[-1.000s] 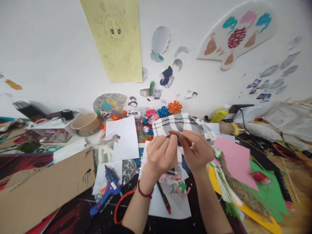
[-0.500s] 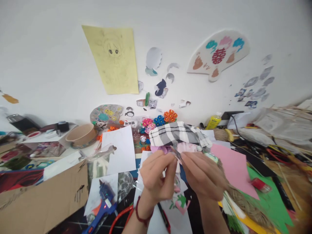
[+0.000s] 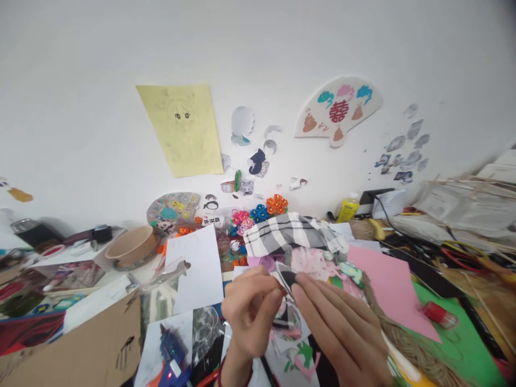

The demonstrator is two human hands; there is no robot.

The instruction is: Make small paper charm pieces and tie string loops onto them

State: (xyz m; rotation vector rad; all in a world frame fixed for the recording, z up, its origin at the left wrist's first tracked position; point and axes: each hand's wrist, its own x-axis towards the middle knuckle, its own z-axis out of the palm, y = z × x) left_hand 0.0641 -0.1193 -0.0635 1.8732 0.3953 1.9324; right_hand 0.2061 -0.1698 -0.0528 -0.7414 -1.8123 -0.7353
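A small black-and-white paper cutout (image 3: 287,277) is held between my two hands above the middle of the cluttered table. My left hand (image 3: 252,309) is closed, thumb and forefinger pinched at the cutout's left edge. The fingers of my right hand (image 3: 336,322) lie together along the cutout's right side, with the fingertips on its dark part. Below the hands, green and pink paper scraps (image 3: 304,357) rest on white paper. A black-and-white checked cloth (image 3: 292,235) lies just beyond them.
A blue glue gun (image 3: 173,352) lies at the lower left beside a cardboard piece (image 3: 80,344). Behind it are a white sheet (image 3: 195,269) and a tan bowl (image 3: 133,246). Pink paper (image 3: 393,282), green paper (image 3: 455,317) and twine (image 3: 411,336) are at the right.
The view has tilted up and shifted a little. My hands appear lower, the right hand's fingers are flatter, and more of the cutout shows between them.
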